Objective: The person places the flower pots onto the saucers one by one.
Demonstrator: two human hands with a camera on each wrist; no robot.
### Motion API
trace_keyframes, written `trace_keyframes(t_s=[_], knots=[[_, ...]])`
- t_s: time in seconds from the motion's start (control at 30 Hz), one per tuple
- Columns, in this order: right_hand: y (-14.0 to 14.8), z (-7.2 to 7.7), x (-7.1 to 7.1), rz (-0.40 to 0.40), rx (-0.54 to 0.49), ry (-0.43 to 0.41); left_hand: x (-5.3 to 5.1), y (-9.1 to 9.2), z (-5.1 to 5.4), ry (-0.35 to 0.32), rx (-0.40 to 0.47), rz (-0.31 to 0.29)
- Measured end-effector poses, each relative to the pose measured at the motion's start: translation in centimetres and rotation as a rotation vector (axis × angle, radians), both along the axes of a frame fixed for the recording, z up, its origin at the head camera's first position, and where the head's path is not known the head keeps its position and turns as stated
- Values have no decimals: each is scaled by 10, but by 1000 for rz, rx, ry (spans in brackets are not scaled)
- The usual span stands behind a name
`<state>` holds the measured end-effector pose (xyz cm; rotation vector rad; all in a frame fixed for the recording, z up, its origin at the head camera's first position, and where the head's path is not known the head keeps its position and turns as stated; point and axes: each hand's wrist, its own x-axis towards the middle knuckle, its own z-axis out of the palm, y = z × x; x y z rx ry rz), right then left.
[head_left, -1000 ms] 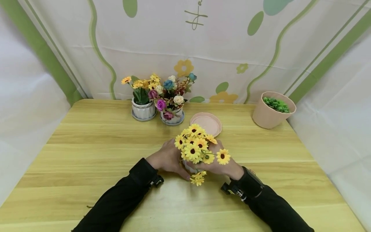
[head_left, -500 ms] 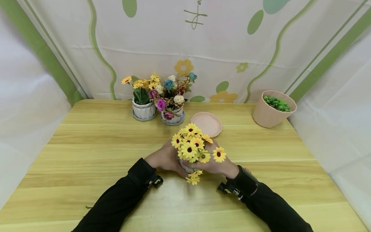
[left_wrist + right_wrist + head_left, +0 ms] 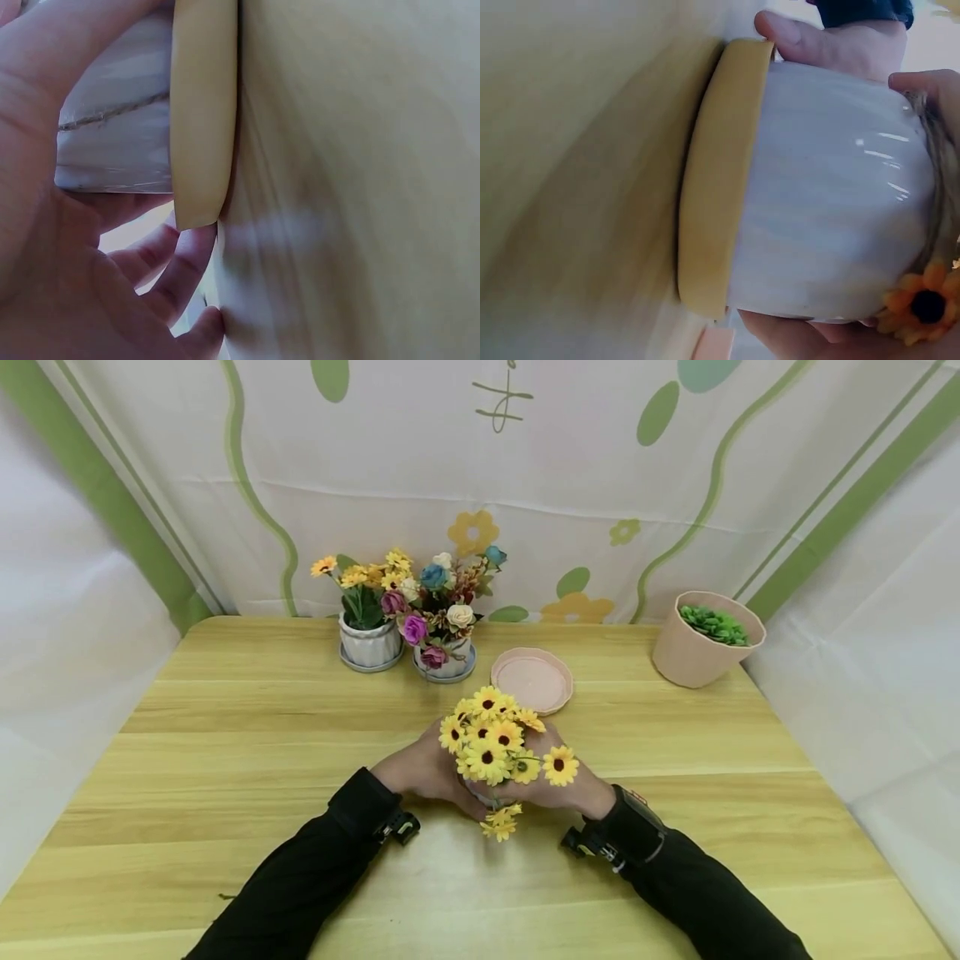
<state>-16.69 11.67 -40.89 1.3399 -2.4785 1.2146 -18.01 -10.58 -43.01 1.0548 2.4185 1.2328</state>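
Yellow daisies [image 3: 487,752] stand in a glossy white pot [image 3: 825,187] with twine round it, between both hands at the middle of the table. The pot sits in a yellow saucer [image 3: 724,180], whose underside meets the tabletop. My left hand [image 3: 427,770] curls round the pot's left side; in the left wrist view that hand [image 3: 67,247] has fingertips at the edge of the saucer [image 3: 201,112]. From the right, my right hand [image 3: 562,781] grips the pot beneath the blooms. The blossoms hide much of the pot from above.
Behind the hands lies an empty pink saucer [image 3: 532,680]. Two flower pots, one with orange flowers [image 3: 370,643] and one with mixed roses [image 3: 450,660], stand at the back left. A pink pot [image 3: 693,652] with green leaves is at the back right.
Both hands and the potted daisies have shifted slightly to the left, the right hand more than the left. Both hands keep their hold.
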Motion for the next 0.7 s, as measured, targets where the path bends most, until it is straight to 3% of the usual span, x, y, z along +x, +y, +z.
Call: trace_keyframes(t_s=[0.2,0.3,0.4,0.7], knots=[[0,-1,1,9,-7,-40,-1,0,-1,-62,41,-15],[1,-3,0,2,19,6,-1,1,-2,-90,62,-24],[1,-6,-1,7,23,43,-1,1,-2,-84,59,-24],[1,-9,-3,15,4,37,0,1,1,-93,45,-1]])
